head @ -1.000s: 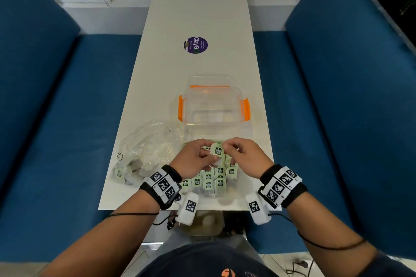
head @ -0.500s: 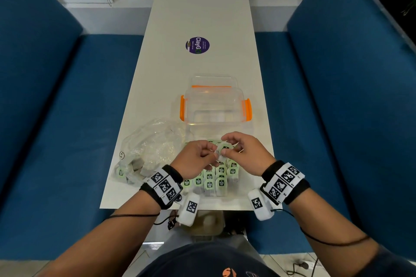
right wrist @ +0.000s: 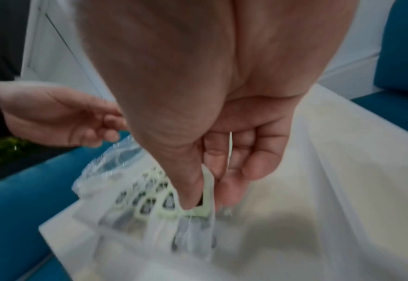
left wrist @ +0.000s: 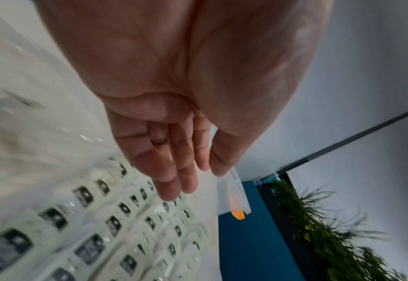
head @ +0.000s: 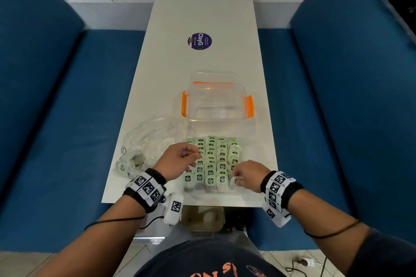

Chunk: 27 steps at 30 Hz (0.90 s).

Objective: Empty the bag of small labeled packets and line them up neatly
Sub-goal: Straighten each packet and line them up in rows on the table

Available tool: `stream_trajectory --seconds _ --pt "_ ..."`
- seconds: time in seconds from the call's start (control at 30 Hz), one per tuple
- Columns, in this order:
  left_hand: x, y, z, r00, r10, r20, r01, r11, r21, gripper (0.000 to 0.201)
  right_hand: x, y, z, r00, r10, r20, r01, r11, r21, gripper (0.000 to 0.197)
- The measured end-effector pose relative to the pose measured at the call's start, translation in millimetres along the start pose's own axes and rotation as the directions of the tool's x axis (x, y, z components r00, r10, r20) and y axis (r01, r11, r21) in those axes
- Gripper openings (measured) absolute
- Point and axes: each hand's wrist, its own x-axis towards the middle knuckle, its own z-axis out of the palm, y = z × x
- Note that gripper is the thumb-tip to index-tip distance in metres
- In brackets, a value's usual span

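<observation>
Right hand point(head: 246, 175) pinches one packet point(right wrist: 206, 192) between thumb and fingers, setting it down at the near right corner of the packet grid point(head: 211, 159), about 5 o'clock of the block. Left hand point(head: 177, 162) hovers over the grid's left columns at 9 o'clock, fingers loosely curled, holding nothing.

The bag point(head: 148, 144) lies crumpled at 9 o'clock of the grid, a few packets visible inside, so it is not empty yet.

Risk: the packets stand tight and overlapping, so a knuckle or wrist band dragging across could likely tip a row like dominoes. The held packet sits near the table point(head: 202, 7) front edge at 6 o'clock; a sloppy release may send it off. The grid's far row almost touches the clear container point(head: 217, 101) at 12 o'clock, so there's no room to grow that way. There's a thin strip of table at 3 o'clock, and open table far beyond the container.
</observation>
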Motion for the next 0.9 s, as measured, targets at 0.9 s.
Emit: stream_trajectory --seconds 0.9 --pt "-31 -93 -159 0.847 -0.282 -0.45 0.35 0.934 0.073 0.045 102 -193 -51 0.951 -0.26 -0.165 0.264 0.964 0.004 0.034"
